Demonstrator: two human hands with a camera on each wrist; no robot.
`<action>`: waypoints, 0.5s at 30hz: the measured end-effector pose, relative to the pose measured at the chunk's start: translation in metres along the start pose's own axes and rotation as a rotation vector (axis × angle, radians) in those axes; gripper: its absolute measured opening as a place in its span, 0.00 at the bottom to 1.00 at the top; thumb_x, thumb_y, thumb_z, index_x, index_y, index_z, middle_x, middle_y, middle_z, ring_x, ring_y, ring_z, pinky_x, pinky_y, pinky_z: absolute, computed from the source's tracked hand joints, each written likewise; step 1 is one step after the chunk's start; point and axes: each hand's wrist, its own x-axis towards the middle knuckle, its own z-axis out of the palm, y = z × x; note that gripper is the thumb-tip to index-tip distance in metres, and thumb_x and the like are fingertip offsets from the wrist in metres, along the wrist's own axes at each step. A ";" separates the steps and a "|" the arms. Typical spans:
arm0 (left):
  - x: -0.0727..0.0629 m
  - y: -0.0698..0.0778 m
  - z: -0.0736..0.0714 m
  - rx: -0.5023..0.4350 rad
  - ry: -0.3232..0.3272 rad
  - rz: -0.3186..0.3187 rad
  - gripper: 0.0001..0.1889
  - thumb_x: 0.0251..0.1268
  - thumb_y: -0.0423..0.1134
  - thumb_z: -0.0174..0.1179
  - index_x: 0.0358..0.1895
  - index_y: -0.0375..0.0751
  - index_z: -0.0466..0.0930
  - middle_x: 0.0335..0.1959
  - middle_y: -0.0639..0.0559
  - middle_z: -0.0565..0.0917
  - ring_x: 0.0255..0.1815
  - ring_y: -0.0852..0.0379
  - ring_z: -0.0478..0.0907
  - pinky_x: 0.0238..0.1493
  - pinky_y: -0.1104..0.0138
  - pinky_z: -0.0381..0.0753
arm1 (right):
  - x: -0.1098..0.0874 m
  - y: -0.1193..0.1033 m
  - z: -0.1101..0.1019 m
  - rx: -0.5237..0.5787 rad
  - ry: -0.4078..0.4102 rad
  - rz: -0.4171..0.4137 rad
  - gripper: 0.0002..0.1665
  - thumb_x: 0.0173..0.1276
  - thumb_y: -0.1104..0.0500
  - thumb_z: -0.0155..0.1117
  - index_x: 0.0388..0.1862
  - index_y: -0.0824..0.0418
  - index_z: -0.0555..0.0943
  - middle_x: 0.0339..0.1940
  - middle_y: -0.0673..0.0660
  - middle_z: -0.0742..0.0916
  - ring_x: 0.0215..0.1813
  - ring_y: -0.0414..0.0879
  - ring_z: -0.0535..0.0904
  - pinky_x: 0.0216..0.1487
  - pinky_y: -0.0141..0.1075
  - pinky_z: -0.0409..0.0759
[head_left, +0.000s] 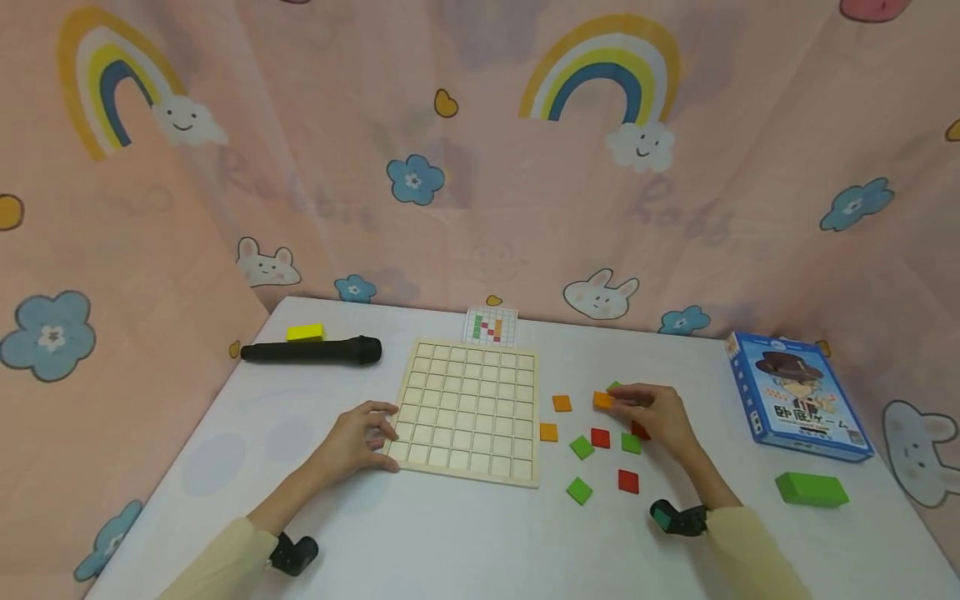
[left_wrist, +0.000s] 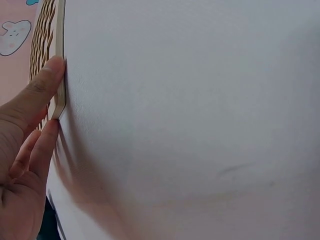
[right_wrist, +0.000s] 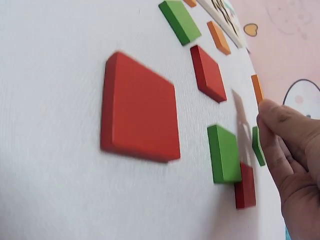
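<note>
A pale wooden grid board [head_left: 468, 411] lies flat on the white table. At its near left corner my left hand [head_left: 358, 437] holds it, thumb on one edge and fingers on the other; the left wrist view shows the thumb [left_wrist: 47, 75] against the board's rim [left_wrist: 59, 95]. Over the loose tiles on the right, my right hand [head_left: 658, 414] pinches an orange square tile [head_left: 602, 400] by its edge. That orange tile [right_wrist: 257, 88] is raised off the table in the right wrist view. Around it lie red [head_left: 600, 437], green [head_left: 582, 447] and orange [head_left: 562, 403] tiles, some partly hidden by the hand.
Behind the board stands a small pattern card [head_left: 491, 326] with coloured squares. A black microphone [head_left: 311, 351] and a yellow block [head_left: 305, 332] are at the back left. To the right lie a blue game box [head_left: 798, 396] and a green block [head_left: 812, 489]. A pink printed curtain [head_left: 480, 208] surrounds the table.
</note>
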 end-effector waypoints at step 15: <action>0.001 0.004 0.000 -0.024 0.003 -0.040 0.17 0.28 0.33 0.80 0.26 0.42 0.82 0.57 0.43 0.77 0.60 0.40 0.73 0.46 0.70 0.83 | 0.005 -0.020 0.026 -0.002 0.040 -0.024 0.17 0.63 0.65 0.67 0.51 0.68 0.82 0.48 0.65 0.85 0.53 0.58 0.80 0.57 0.46 0.79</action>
